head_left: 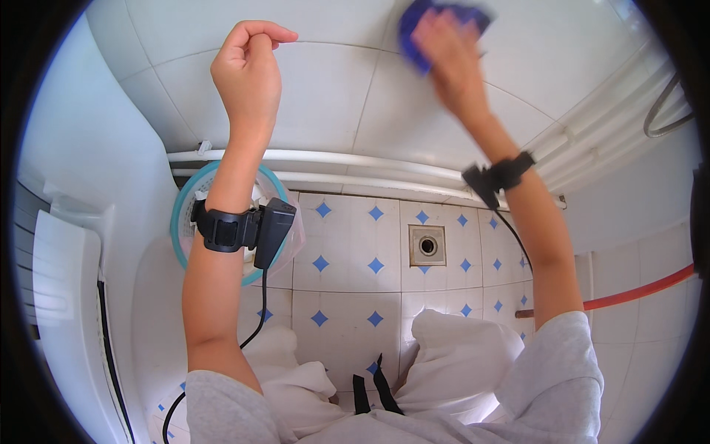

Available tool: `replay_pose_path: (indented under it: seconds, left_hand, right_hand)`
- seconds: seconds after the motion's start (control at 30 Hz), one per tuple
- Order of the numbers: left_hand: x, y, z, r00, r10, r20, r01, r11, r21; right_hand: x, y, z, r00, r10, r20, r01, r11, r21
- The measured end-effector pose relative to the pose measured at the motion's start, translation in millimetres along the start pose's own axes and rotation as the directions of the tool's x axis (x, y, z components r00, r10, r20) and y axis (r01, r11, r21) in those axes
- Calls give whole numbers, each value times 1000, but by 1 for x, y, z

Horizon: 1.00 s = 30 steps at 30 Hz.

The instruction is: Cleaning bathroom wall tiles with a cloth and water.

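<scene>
Against the white tiled wall [318,96], my right hand [449,55] presses a dark blue cloth [411,37], its fingers spread over it and smeared by motion. The cloth's edges stick out on both sides of the hand. My left hand [250,70] is raised in front of the same wall, further left. Its fingers are curled in a loose fist, with the index finger bent toward the right, and nothing shows in it. Each forearm wears a black strapped device [240,229] with a cable.
White pipes [355,158] run along the wall's foot; more pipes climb at the right. Below my left forearm stands a turquoise-rimmed basin [180,233] with whitish contents. A floor drain [427,246] is set in the blue-diamond tiles. A red hose [636,288] lies right; a white appliance [74,296] stands left.
</scene>
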<state>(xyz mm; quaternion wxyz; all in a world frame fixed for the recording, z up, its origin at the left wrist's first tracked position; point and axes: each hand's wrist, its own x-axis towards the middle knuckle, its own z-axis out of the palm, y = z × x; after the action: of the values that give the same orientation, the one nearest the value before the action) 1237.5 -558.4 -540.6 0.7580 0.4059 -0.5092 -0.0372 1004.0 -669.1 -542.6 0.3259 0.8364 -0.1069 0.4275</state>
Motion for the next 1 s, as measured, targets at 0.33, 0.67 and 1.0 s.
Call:
replay_pose_path:
  seconds: [0.33, 0.67, 1.0]
  left_hand:
    - [9, -3, -8, 998, -65, -22, 64, 997, -37]
    - [-6, -17, 15, 997, -79, -17, 77, 993, -90]
    - [-2, -27, 10, 980, -154, 127, 153, 988, 20]
  right_hand:
    - [-137, 24, -75, 592, -413, 692, 288, 910, 297]
    - [7, 71, -128, 986, 137, -92, -159, 944, -290]
    - [-201, -5, -105, 645, 191, 740, -306, 952, 21]
